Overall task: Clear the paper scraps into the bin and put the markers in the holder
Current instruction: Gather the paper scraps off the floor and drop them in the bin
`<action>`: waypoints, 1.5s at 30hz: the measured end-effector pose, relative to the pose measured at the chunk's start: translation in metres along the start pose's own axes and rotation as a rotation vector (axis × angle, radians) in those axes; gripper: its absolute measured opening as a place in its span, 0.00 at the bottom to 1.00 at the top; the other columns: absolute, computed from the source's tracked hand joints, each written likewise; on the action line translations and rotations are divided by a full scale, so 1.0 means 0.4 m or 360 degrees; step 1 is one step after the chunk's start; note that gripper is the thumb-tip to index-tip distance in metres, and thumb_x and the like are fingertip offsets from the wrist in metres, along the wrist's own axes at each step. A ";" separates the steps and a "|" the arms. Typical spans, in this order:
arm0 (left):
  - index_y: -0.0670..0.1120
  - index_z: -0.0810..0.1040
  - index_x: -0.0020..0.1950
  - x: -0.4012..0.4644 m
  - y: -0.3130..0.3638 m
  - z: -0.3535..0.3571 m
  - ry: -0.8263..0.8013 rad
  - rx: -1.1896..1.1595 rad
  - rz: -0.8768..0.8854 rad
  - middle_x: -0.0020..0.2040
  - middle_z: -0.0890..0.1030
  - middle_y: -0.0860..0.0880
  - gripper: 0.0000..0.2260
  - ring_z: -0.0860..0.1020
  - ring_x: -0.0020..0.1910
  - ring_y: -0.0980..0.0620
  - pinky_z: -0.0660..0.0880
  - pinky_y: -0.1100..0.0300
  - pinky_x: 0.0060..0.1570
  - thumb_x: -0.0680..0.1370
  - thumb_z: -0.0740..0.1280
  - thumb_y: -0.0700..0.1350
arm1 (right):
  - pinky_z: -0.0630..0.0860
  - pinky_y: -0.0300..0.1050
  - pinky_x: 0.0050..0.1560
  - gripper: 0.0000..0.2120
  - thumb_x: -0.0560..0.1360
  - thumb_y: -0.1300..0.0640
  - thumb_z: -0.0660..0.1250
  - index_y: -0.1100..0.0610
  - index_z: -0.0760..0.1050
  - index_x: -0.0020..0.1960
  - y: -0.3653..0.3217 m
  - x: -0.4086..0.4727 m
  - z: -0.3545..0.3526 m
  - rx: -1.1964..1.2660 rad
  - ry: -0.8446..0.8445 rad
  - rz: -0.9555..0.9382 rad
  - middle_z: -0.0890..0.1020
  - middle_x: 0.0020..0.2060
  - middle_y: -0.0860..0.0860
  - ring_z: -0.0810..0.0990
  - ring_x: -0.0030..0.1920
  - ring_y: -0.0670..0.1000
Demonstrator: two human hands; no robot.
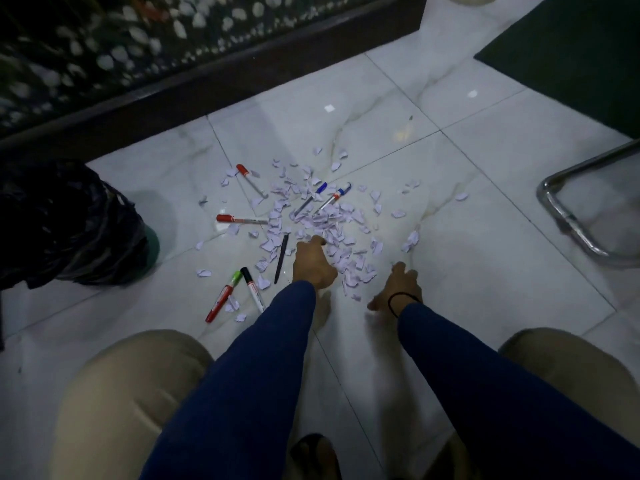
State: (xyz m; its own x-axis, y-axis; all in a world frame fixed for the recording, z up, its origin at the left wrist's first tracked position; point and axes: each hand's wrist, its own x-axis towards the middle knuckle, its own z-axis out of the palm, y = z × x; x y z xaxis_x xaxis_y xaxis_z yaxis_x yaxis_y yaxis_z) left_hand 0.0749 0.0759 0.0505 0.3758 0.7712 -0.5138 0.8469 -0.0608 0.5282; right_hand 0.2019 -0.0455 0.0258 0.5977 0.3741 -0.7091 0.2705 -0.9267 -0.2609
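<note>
A heap of pale torn paper scraps point(325, 220) lies on the white floor tiles. Several markers and pens are scattered through it: two red-capped markers point(251, 180) at the far left, two blue-capped pens point(334, 197) at the back, a dark pen point(281, 258), and a red, a green and a black-capped marker point(242, 289) nearest me. My left hand point(313, 263) rests on the near edge of the heap, fingers curled down onto scraps. My right hand point(398, 287) hovers at the heap's right edge with fingers spread. No holder is in view.
A bin lined with a black plastic bag point(62, 226) stands on the left. A dark patterned wall base point(207, 84) runs along the back. A chrome chair leg point(568, 216) curves at the right. A dark green mat point(571, 53) lies far right. My knees frame the bottom.
</note>
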 end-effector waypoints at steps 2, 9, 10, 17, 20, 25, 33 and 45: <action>0.47 0.68 0.73 0.013 -0.011 0.014 0.0035 0.0008 0.0035 0.69 0.66 0.42 0.30 0.76 0.61 0.40 0.78 0.49 0.59 0.73 0.74 0.39 | 0.72 0.56 0.65 0.53 0.62 0.53 0.82 0.52 0.51 0.76 0.012 -0.001 0.040 0.0031 -0.0014 0.0153 0.57 0.72 0.58 0.68 0.68 0.63; 0.46 0.65 0.72 0.002 -0.076 0.087 0.0007 -0.0026 -0.0283 0.71 0.62 0.41 0.29 0.73 0.63 0.37 0.77 0.51 0.56 0.74 0.71 0.36 | 0.72 0.50 0.65 0.48 0.66 0.61 0.77 0.52 0.52 0.76 0.017 -0.002 0.129 0.0218 0.0139 0.0081 0.57 0.73 0.59 0.71 0.64 0.61; 0.45 0.65 0.71 0.002 -0.073 0.095 0.0016 -0.0049 -0.0339 0.71 0.62 0.41 0.28 0.74 0.63 0.38 0.76 0.52 0.54 0.74 0.72 0.36 | 0.71 0.49 0.65 0.49 0.66 0.62 0.77 0.52 0.51 0.77 0.009 0.007 0.129 0.0248 0.0128 0.0043 0.57 0.74 0.59 0.70 0.66 0.61; 0.41 0.70 0.67 0.072 0.012 0.125 0.0092 -0.0156 -0.0052 0.64 0.71 0.39 0.23 0.76 0.59 0.39 0.74 0.54 0.56 0.75 0.73 0.41 | 0.67 0.42 0.63 0.38 0.71 0.58 0.74 0.53 0.59 0.76 -0.068 0.091 0.057 0.0574 0.0281 -0.0437 0.68 0.65 0.58 0.71 0.64 0.57; 0.41 0.72 0.65 0.093 0.025 0.102 0.0118 -0.0052 0.0017 0.63 0.72 0.40 0.24 0.76 0.59 0.40 0.75 0.53 0.56 0.73 0.76 0.41 | 0.74 0.47 0.56 0.33 0.66 0.58 0.76 0.54 0.68 0.68 -0.031 0.110 -0.001 0.0323 0.0372 -0.0521 0.73 0.61 0.57 0.75 0.60 0.57; 0.47 0.67 0.73 0.149 0.012 0.035 0.0268 0.0119 0.0016 0.71 0.64 0.43 0.32 0.68 0.67 0.40 0.76 0.47 0.59 0.72 0.77 0.39 | 0.73 0.53 0.58 0.34 0.68 0.61 0.72 0.51 0.63 0.71 0.030 0.198 -0.140 0.0189 0.0631 -0.0240 0.65 0.66 0.55 0.66 0.66 0.60; 0.53 0.64 0.79 0.178 0.026 0.095 -0.0191 0.0299 0.0217 0.74 0.60 0.42 0.32 0.60 0.73 0.36 0.65 0.47 0.72 0.77 0.71 0.40 | 0.63 0.45 0.68 0.34 0.72 0.64 0.66 0.49 0.62 0.75 -0.025 0.231 -0.096 -0.0208 0.0136 -0.0538 0.59 0.72 0.56 0.62 0.69 0.62; 0.67 0.40 0.79 0.056 -0.069 0.093 -0.0270 0.0922 0.0286 0.79 0.49 0.49 0.71 0.56 0.75 0.38 0.77 0.41 0.60 0.51 0.87 0.52 | 0.63 0.69 0.64 0.84 0.35 0.32 0.80 0.35 0.23 0.72 0.060 0.083 -0.019 -0.0874 0.0093 -0.0508 0.41 0.77 0.51 0.52 0.73 0.62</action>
State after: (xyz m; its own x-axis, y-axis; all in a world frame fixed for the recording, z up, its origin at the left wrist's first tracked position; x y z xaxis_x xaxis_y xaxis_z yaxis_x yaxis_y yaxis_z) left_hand 0.0738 0.0712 -0.0006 0.5455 0.6087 -0.5762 0.8133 -0.5504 0.1886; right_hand 0.2341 -0.0551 0.0011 0.4597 0.6445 -0.6110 0.7803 -0.6216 -0.0686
